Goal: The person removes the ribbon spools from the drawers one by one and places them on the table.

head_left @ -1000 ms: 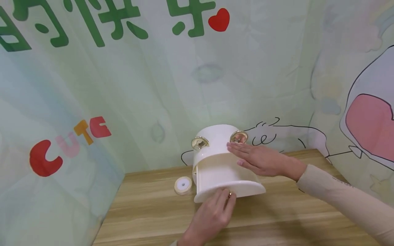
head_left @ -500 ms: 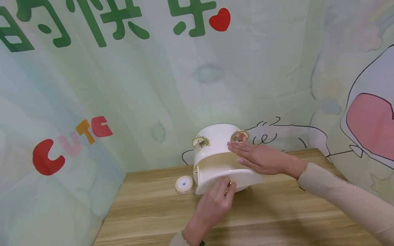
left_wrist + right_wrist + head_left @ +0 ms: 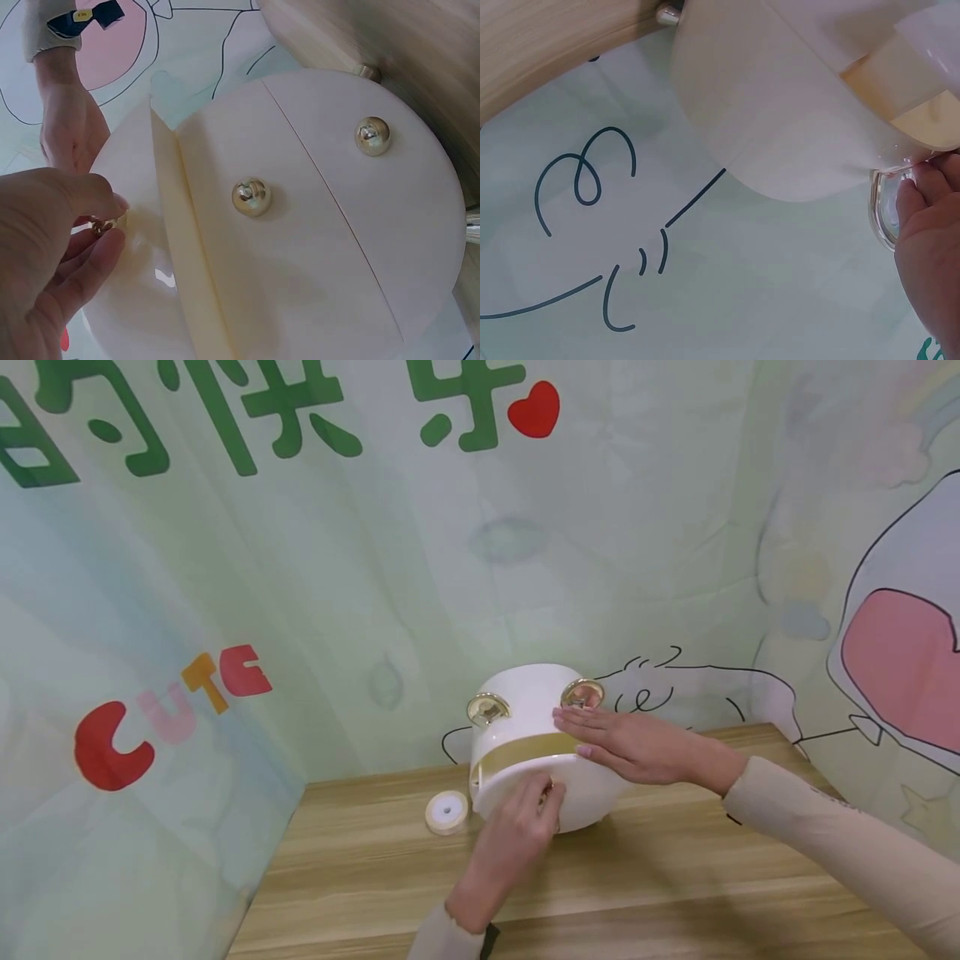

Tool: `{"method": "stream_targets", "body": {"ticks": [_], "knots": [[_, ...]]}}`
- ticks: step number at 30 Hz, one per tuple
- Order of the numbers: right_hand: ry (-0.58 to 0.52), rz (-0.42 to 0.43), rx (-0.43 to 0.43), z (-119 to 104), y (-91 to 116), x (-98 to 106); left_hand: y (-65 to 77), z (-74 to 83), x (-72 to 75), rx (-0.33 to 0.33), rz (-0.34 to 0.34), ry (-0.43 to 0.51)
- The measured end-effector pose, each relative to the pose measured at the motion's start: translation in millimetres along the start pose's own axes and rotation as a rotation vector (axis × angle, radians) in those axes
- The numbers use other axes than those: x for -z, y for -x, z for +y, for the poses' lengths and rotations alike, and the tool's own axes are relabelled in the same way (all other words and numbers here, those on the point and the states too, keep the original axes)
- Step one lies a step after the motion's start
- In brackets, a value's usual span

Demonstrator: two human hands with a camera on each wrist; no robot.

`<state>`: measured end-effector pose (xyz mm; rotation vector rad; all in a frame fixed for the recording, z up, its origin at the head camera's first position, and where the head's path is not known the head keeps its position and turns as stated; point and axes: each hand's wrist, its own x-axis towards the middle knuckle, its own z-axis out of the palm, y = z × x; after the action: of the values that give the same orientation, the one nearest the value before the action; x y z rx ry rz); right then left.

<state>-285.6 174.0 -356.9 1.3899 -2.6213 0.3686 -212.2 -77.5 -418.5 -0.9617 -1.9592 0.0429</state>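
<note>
A round white storage box [image 3: 525, 697] with gold trim stands at the back of the wooden table [image 3: 360, 868]. My left hand [image 3: 550, 795] pinches a small gold knob [image 3: 103, 226] on the box's top drawer [image 3: 588, 793], which stands only slightly out, leaving a tan gap. The right hand [image 3: 583, 732] lies flat with straight fingers on the box's top, beside a gold ring fitting [image 3: 582, 693]. In the left wrist view, two other gold ball knobs [image 3: 251, 196] show on the lower drawer fronts. The right wrist view shows the box's side [image 3: 780, 97] and my fingers [image 3: 930, 240] by the ring.
A small roll of cream ribbon [image 3: 447, 812] lies on the table just left of the box. A second gold ring fitting [image 3: 487, 708] sits on the box's top left. Printed fabric backdrops [image 3: 225, 568] close in the table at the back, left and right.
The top drawer has slid from wide open to almost closed, my left hand moving in toward the box with its knob. The right hand has stayed flat on top.
</note>
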Motion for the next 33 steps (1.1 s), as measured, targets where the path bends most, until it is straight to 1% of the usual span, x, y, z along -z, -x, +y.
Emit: {"method": "stream_targets", "body": {"ticks": [8,15,21,26,33], "knots": [[0.002,0.004,-0.001,0,0,0,-2.7,-7.6,-8.8,0.041,-0.039,0.032],[0.011,0.026,0.022,1,0,-1,-7.1,-12.9,-15.8,0.049,-0.031,0.028],[0.008,0.024,0.016,0,0,0,-8.0,-17.0,-22.1,0.063,-0.036,0.026],[-0.008,0.023,0.004,0,0,0,-9.5,-18.4,-22.9,0.079,-0.048,0.040],[-0.005,0.022,-0.009,-1,0,-1,-10.4,-20.5,-25.1,0.078,-0.017,0.049]]}}
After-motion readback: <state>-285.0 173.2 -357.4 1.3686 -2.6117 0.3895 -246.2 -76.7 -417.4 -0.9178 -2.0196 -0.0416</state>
